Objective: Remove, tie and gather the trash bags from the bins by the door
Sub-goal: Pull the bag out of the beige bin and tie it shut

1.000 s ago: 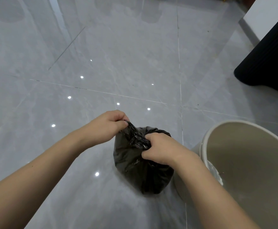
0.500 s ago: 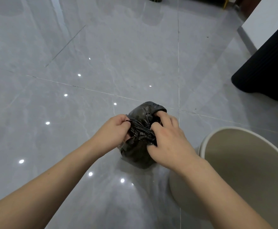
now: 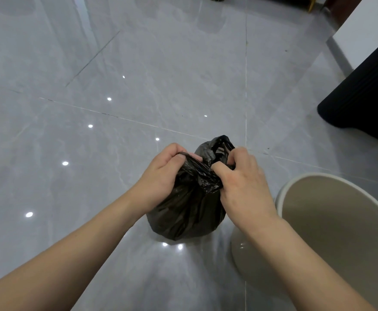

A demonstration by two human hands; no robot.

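A person is looking down at their own two bare hands, which are working at the neck of a small black trash bag (image 3: 188, 212). The bag is hanging just above a glossy grey tiled floor (image 3: 138, 75), or perhaps resting on it; the view does not settle which. The left hand (image 3: 163, 173) is gripping one twisted strand of plastic, fingers curled tightly around it. The right hand (image 3: 241, 182) is pinching the other strand, with a loop of plastic sticking up behind its knuckles. Just beside the bag, to the right, a cream bin (image 3: 340, 232) is standing open with no liner in it. A dark bin-like shape (image 3: 363, 97) is sitting well apart, at the upper right.

The tying step appears to be under way: the bag is out of its bin and the neck is gathered. The next move probably calls for crossing the strands and pulling them snug without tearing the thin plastic.
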